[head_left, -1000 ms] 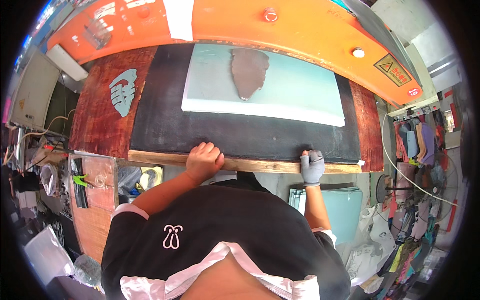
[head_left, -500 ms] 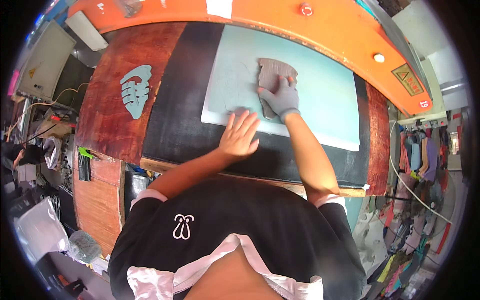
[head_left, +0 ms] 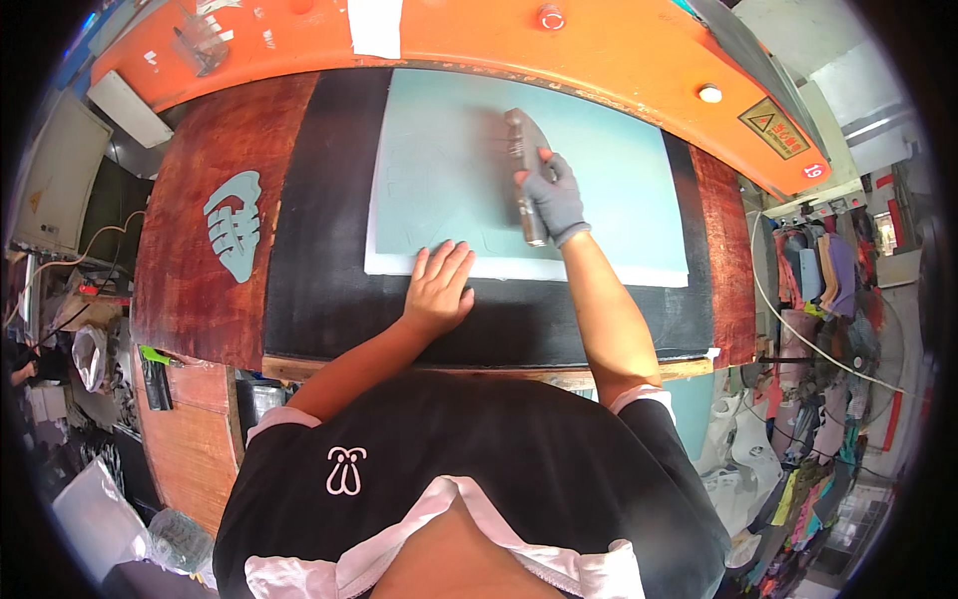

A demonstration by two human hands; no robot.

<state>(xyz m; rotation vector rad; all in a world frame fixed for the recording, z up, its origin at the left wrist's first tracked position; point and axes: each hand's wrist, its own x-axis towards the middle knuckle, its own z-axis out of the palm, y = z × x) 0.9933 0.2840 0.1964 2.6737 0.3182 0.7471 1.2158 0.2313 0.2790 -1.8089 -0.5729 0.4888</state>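
Note:
In my gloved right hand (head_left: 559, 203) is a dark grey cutting die (head_left: 517, 150), tipped up on its side above the pale blue-green sheet (head_left: 449, 150). My fingers and thumb grip the die's right side; whether its lower edge touches the sheet I cannot tell. My bare left hand (head_left: 441, 288) lies flat over the sheet's near edge, fingers a little apart, holding nothing. White layers show under that near edge. Faint curved outlines mark the sheet's left part. Beneath it all is a black cutting board (head_left: 329, 200).
Pale blue-green cut pieces (head_left: 236, 243) lie on the red-brown wooden surface (head_left: 180, 270) at left. An orange machine beam (head_left: 629, 65) spans the far side, bearing a red button (head_left: 550, 17) and a white knob (head_left: 710, 94). Coloured pieces (head_left: 810, 275) hang at right.
The die lay flat on the sheet under my right hand; now it is gripped and tipped up on edge. My left hand still rests at the near edge. The whole view has shifted slightly.

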